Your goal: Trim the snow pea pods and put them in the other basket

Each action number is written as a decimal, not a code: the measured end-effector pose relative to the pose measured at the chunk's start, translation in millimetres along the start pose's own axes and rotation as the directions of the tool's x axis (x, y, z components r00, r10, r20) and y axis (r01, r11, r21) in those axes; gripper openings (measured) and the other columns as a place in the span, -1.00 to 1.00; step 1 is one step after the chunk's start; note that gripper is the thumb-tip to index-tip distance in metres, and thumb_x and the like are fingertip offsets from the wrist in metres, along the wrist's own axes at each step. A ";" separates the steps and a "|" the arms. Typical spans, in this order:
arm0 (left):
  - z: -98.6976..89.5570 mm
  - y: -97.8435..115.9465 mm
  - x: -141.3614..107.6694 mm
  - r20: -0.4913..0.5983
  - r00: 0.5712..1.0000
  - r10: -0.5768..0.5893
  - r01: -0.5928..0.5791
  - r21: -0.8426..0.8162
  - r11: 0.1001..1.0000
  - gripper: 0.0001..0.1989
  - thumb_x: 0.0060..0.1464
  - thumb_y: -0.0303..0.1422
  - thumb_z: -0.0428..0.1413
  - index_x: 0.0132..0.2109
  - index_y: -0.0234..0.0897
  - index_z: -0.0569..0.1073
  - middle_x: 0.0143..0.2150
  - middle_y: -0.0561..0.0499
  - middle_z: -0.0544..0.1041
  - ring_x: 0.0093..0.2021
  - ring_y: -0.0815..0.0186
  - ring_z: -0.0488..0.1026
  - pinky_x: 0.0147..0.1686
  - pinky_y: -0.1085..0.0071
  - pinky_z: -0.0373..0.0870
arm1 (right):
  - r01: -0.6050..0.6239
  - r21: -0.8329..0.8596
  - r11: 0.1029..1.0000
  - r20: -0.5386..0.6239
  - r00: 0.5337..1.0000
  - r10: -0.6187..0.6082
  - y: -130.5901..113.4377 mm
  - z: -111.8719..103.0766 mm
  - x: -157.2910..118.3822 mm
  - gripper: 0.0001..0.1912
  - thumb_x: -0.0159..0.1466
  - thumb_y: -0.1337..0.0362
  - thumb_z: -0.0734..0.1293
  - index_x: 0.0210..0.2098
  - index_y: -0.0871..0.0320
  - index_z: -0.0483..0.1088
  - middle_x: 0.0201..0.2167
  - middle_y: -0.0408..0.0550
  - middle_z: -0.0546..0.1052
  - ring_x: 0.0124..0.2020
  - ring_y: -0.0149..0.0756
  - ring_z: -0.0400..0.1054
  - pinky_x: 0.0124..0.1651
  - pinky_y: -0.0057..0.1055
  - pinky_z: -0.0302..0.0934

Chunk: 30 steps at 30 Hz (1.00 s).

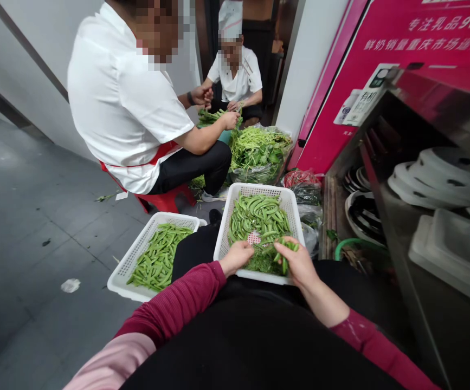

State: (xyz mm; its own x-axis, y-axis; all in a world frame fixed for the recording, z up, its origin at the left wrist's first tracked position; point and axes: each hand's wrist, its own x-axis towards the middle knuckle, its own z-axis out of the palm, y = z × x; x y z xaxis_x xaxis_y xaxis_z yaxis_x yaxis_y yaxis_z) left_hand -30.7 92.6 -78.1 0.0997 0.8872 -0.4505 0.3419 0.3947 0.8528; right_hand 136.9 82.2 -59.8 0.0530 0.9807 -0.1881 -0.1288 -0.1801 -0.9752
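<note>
A white perforated basket (220,238) rests on my lap, with green pea pods (261,214) heaped toward its far side. Fine green trimmings (264,262) lie at its near end. My left hand (238,257) is over the near left part of the basket, its thumb and fingers pinched together; what they hold, if anything, is too small to make out. Several pea pods are gripped in my right hand (300,266), over the near right corner. To the left, a second white basket (117,288) on the floor holds more pea pods (159,259).
A person in white (124,103) sits on a red stool (169,201), handling greens. Another person (237,76) faces me beyond a large bag of leafy stems (261,146). At right stands a metal shelf (397,260) with white dishes (454,173). A green-rimmed basin (338,250) sits below.
</note>
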 end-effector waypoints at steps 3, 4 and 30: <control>-12.3 -8.3 8.8 -0.065 0.997 0.049 -0.028 0.292 0.956 -0.98 -0.22 -0.51 0.04 -0.52 -0.36 0.36 -0.68 0.14 0.22 -0.62 0.47 0.17 -0.57 0.54 0.09 | -0.032 0.159 0.987 0.011 0.999 0.031 -11.6 -12.6 6.2 -0.65 -0.11 0.16 0.44 -0.38 0.19 0.34 -0.61 -0.22 0.32 -0.65 -0.48 0.16 -0.65 -0.55 0.08; -15.1 -7.3 9.0 -0.042 0.993 0.108 -0.086 0.360 0.929 -0.87 -0.24 -0.53 0.05 -0.42 -0.35 0.41 -0.64 0.13 0.26 -0.58 0.44 0.20 -0.54 0.54 0.11 | -0.047 0.176 0.983 0.032 0.999 0.042 -13.3 -15.9 7.7 -0.65 -0.11 0.17 0.45 -0.38 0.19 0.34 -0.62 -0.22 0.31 -0.66 -0.49 0.16 -0.66 -0.55 0.08; -10.0 39.7 -33.0 0.176 0.739 0.650 -0.631 0.517 0.578 -0.75 0.09 -0.35 -0.12 -0.42 -0.29 0.41 -0.41 -0.04 0.42 -0.34 0.33 0.34 -0.27 0.48 0.21 | 0.256 -0.467 0.846 0.428 0.903 -0.038 -12.4 11.2 -2.5 -0.86 0.03 0.21 0.31 -0.47 0.16 0.35 -0.57 -0.18 0.37 -0.51 -0.38 0.26 -0.44 -0.46 0.14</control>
State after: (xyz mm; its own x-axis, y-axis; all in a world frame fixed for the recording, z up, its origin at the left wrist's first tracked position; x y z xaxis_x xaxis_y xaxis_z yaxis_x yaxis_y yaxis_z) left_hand -29.8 81.3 -26.7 0.4601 0.8705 0.1748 0.6176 -0.4553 0.6413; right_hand 127.3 82.8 -45.9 -0.3711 0.9249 -0.0833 0.3670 0.0636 -0.9280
